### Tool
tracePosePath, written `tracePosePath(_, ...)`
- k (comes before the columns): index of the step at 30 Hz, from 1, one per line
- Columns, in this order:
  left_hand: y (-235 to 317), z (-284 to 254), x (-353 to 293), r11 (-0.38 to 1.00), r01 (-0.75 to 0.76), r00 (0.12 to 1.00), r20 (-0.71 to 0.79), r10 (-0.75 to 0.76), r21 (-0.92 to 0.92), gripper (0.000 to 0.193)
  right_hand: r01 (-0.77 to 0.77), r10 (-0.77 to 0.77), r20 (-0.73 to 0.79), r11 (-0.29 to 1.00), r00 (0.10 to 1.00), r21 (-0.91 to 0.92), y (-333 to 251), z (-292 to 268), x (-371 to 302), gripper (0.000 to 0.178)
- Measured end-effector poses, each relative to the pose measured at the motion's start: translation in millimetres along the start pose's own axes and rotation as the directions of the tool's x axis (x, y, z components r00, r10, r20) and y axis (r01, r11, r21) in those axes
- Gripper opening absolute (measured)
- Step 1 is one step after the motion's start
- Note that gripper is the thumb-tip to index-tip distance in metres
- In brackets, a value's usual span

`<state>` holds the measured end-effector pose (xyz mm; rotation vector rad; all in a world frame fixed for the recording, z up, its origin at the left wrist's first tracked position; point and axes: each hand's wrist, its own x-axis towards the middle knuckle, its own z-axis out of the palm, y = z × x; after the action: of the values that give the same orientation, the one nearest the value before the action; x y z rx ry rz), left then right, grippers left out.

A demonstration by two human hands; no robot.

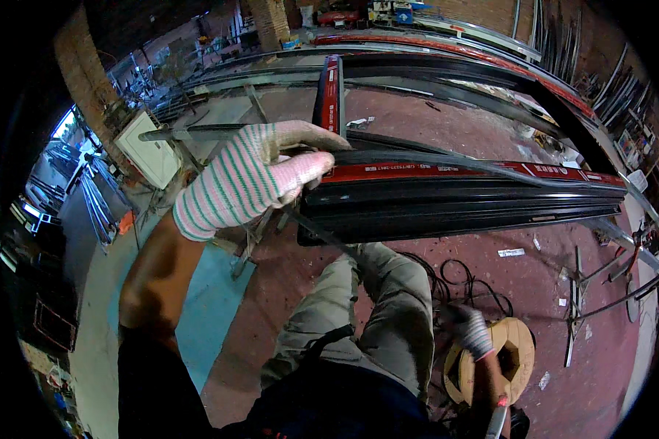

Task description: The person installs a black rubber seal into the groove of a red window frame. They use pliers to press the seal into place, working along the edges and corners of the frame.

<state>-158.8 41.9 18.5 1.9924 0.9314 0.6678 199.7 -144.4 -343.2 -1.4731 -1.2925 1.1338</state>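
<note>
My left hand (260, 172), in a white glove with green stripes, pinches a flat black strip (410, 156), probably a rubber seal, at the near left corner of a black metal frame (461, 205). From the fingers the strip runs right along the frame's near bar; a dark length also hangs below the hand toward my knees. Red printed film (331, 99) covers parts of the bars. Low on the right, my right hand (470, 329), gloved too, is above a brown cardboard reel (521, 351). Motion blur and dark material hide its fingers.
Loops of black strip (461, 274) lie on the red floor beside the reel. A metal stand (575, 314) is at the right. To the left are a white panel (148, 150) and a blue floor patch (216, 314). Long metal profiles (615, 80) lean at the back right.
</note>
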Motion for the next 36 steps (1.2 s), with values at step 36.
tracePosePath(36, 96, 218, 193, 0.688, -0.497, 0.838, 0.497, 0.224, 0.528, 0.07, 0.202, -0.282, -0.063, 0.809, 0.957, -0.553, -27, 183, 53, 0.042)
